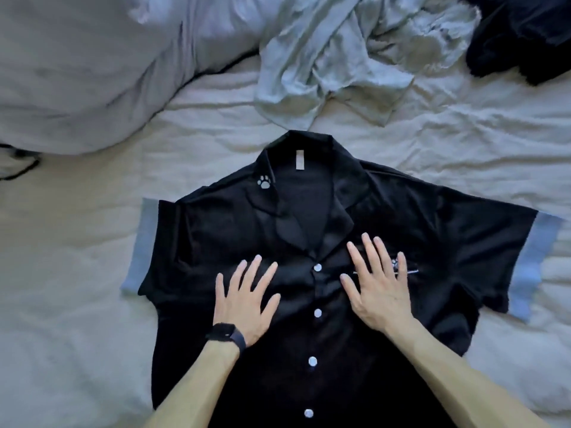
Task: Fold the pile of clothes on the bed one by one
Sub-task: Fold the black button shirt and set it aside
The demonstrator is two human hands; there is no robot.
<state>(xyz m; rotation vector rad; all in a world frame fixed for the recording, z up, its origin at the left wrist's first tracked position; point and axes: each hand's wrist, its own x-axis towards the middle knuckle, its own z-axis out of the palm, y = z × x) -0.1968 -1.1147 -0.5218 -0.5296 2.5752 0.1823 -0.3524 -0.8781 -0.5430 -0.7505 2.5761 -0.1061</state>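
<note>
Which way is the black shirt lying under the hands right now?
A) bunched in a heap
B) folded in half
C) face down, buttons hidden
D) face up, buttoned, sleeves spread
D: the black shirt lies flat with white buttons showing down its front and both sleeves spread out; the left hand and right hand rest flat on its chest.

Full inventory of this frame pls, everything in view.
black shirt: 1, black, blue cuffs, spread flat mid-bed
buttons: 4 visible, white, down shirt front
crumpled garment: 1, pale grey-green, beyond the collar
dark garment: 1, black or navy, top right
duvet: 1, grey, top left
bed sheet: 1, cream, under everything
watch: 1, black, left wrist
left hand: 1, flat on shirt, left of buttons
right hand: 1, flat on shirt, right of buttons
</note>
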